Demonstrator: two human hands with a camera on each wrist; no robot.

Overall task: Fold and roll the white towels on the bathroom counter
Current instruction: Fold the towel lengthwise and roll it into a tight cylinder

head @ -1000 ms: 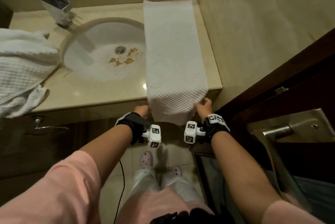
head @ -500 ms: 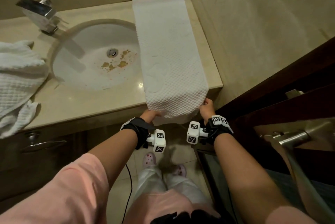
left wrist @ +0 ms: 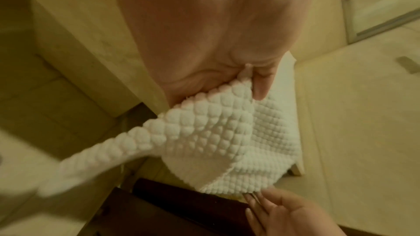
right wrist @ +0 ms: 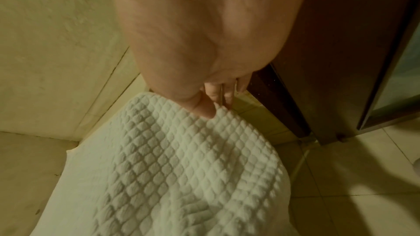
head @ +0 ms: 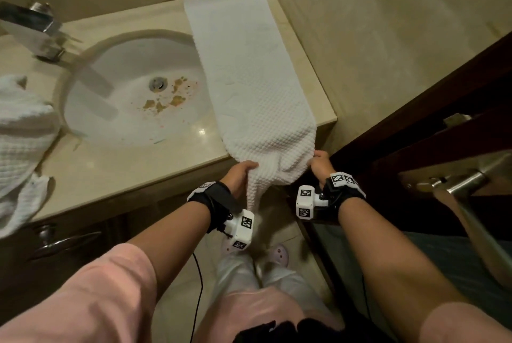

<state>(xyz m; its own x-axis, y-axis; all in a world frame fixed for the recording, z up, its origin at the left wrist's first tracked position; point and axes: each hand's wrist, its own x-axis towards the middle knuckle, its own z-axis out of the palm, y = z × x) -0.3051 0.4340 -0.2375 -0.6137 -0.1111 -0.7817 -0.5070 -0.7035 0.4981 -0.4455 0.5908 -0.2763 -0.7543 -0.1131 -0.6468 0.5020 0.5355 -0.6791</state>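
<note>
Gripping towel point(head: 249, 79), both hands' point(head: 239, 176) fingertips hidden.

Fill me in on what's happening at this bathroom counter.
A person is working on a long white towel laid in a strip along the counter beside the sink. The left hand and right hand each grip a near corner, where the end droops over the counter edge. Another towel lies bunched at the far left.

white waffle towel point(head: 249, 79) | folded long strip | near end overhanging counter edge
</note>
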